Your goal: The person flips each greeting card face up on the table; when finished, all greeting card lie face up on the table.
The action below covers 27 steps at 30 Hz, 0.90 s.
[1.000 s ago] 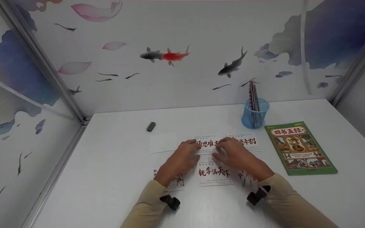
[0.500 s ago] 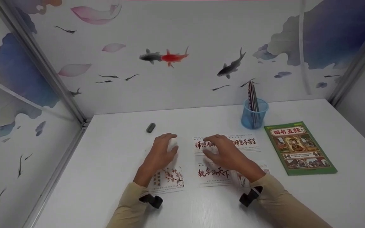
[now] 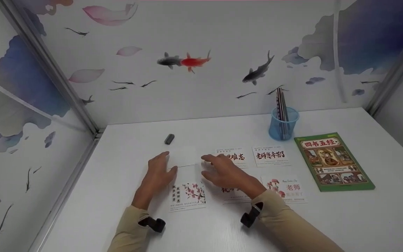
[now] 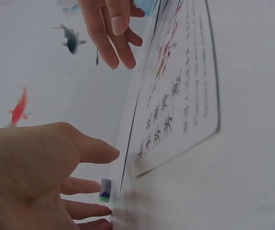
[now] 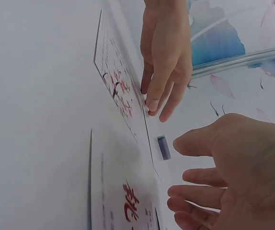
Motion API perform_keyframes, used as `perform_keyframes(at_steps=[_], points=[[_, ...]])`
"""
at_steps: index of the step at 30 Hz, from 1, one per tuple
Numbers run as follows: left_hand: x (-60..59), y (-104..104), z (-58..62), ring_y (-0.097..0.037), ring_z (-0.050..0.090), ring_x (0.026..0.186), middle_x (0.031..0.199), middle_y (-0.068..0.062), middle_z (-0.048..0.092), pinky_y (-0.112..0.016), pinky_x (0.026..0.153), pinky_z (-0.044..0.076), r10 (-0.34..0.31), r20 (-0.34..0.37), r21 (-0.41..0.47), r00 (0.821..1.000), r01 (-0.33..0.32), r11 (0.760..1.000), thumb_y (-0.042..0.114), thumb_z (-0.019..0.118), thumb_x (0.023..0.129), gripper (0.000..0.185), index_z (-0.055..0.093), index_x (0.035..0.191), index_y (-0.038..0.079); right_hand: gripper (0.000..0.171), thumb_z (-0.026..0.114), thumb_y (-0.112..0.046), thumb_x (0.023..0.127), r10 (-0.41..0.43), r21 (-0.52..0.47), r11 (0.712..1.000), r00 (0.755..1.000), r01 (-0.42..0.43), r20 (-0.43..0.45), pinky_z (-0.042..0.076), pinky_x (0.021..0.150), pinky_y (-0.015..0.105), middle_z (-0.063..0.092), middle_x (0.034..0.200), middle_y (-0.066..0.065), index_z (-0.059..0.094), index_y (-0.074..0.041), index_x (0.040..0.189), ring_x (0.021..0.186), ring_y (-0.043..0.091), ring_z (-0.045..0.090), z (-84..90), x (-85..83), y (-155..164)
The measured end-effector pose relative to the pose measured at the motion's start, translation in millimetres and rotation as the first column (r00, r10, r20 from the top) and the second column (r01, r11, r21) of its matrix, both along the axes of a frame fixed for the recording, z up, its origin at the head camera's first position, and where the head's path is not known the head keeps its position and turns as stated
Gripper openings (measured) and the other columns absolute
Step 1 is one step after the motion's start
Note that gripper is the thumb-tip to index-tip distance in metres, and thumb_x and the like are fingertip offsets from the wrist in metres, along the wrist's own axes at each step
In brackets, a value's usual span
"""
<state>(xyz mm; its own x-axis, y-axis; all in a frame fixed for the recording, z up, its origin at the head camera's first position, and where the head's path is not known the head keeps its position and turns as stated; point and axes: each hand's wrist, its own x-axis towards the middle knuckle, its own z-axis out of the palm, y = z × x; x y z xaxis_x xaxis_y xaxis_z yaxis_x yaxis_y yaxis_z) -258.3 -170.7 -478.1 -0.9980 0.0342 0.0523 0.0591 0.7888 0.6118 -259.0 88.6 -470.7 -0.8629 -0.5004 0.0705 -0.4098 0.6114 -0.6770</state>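
Note:
A blank white card (image 3: 185, 156) lies flat between my two hands. My left hand (image 3: 156, 175) is at its left edge, fingers loosely extended and thumb apart from them. Opposite, my right hand (image 3: 228, 171) has its fingertips close to the card's right edge; it holds nothing. Below the blank card lies a card with pink blossom branches (image 3: 195, 192). My right hand partly covers a card with red lettering (image 3: 238, 158) in the upper row and another lettered card (image 3: 234, 200) in the lower row. In the left wrist view, the thumb (image 4: 99, 149) points toward the cards.
At the right of the rows are a lettered card (image 3: 271, 156) and a pink flower card (image 3: 292, 190). Beyond them lies a green-bordered book (image 3: 334, 162). A blue mesh cup (image 3: 282, 127) with pencils stands behind. A small dark block (image 3: 169, 139) sits above the blank card.
Both hands have moved left. The left hand went from between the upper cards to the blank card's left edge; the right hand left the upper lettered card for the blank card's right side.

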Motion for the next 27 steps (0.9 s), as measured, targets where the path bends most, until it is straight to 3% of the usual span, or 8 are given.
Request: perform_keyframes(at_steps=[6, 10, 14, 18, 22, 27], points=[[-5.1, 0, 1.1, -0.044, 0.036, 0.161, 0.167, -0.024, 0.047, -0.058, 0.132, 0.031, -0.001, 0.002, -0.01, 1.0, 0.001, 1.0, 0.02, 0.07, 0.105, 0.066, 0.043, 0.162, 0.0, 0.057, 0.066, -0.026, 0.108, 0.018, 0.031, 0.999, 1.0, -0.018, 0.009, 0.049, 0.115, 0.058, 0.065, 0.147, 0.021, 0.051, -0.004, 0.158, 0.139, 0.041, 0.057, 0.4, -2.7, -19], [-15.7, -4, 3.9, -0.041, 0.039, 0.16, 0.166, -0.021, 0.048, -0.056, 0.132, 0.033, -0.092, -0.01, -0.039, 0.996, 0.092, 0.995, 0.021, 0.074, 0.103, 0.066, 0.048, 0.161, 0.003, 0.056, 0.066, -0.027, 0.108, 0.023, 0.08, 0.997, 1.0, -0.021, -0.021, 0.049, 0.116, 0.057, 0.066, 0.147, 0.02, 0.053, -0.002, 0.156, 0.137, 0.041, 0.059, 1.4, -5.1, -27], [-31.8, -9, 11.9, -0.04, 0.037, 0.162, 0.17, -0.018, 0.045, -0.058, 0.133, 0.03, -0.244, 0.04, -0.074, 0.969, 0.247, 0.966, 0.022, 0.078, 0.101, 0.066, 0.051, 0.16, 0.008, 0.055, 0.067, -0.027, 0.107, 0.028, 0.119, 0.993, 0.998, -0.021, -0.051, 0.049, 0.117, 0.056, 0.066, 0.148, 0.019, 0.055, -0.001, 0.154, 0.137, 0.042, 0.06, 2.5, -7.2, -30], [-50.0, -10, 22.4, -0.039, 0.03, 0.165, 0.175, -0.016, 0.038, -0.057, 0.134, 0.027, -0.337, 0.153, -0.128, 0.929, 0.357, 0.925, 0.024, 0.081, 0.099, 0.072, 0.049, 0.162, 0.012, 0.052, 0.067, -0.025, 0.106, 0.027, 0.133, 0.991, 0.997, -0.018, -0.068, 0.049, 0.117, 0.055, 0.067, 0.147, 0.019, 0.058, -0.001, 0.151, 0.136, 0.041, 0.062, 0.9, -8.9, -31], [-64.0, -8, 29.7, -0.038, 0.029, 0.166, 0.175, -0.013, 0.038, -0.057, 0.134, 0.027, -0.346, 0.242, -0.173, 0.906, 0.391, 0.904, 0.026, 0.083, 0.097, 0.079, 0.045, 0.165, 0.014, 0.051, 0.066, -0.026, 0.107, 0.021, 0.138, 0.99, 0.998, -0.013, -0.056, 0.048, 0.118, 0.053, 0.068, 0.147, 0.017, 0.059, -0.002, 0.151, 0.135, 0.039, 0.062, -0.7, -10.0, -32], [-73.0, -5, 35.2, -0.037, 0.031, 0.165, 0.174, -0.014, 0.04, -0.057, 0.133, 0.03, -0.326, 0.281, -0.18, 0.903, 0.383, 0.906, 0.026, 0.086, 0.094, 0.08, 0.048, 0.164, 0.017, 0.05, 0.066, -0.026, 0.107, 0.026, 0.127, 0.992, 0.999, -0.022, -0.034, 0.046, 0.121, 0.053, 0.067, 0.148, 0.016, 0.059, -0.002, 0.15, 0.138, 0.038, 0.061, 0.1, -9.5, -31]])
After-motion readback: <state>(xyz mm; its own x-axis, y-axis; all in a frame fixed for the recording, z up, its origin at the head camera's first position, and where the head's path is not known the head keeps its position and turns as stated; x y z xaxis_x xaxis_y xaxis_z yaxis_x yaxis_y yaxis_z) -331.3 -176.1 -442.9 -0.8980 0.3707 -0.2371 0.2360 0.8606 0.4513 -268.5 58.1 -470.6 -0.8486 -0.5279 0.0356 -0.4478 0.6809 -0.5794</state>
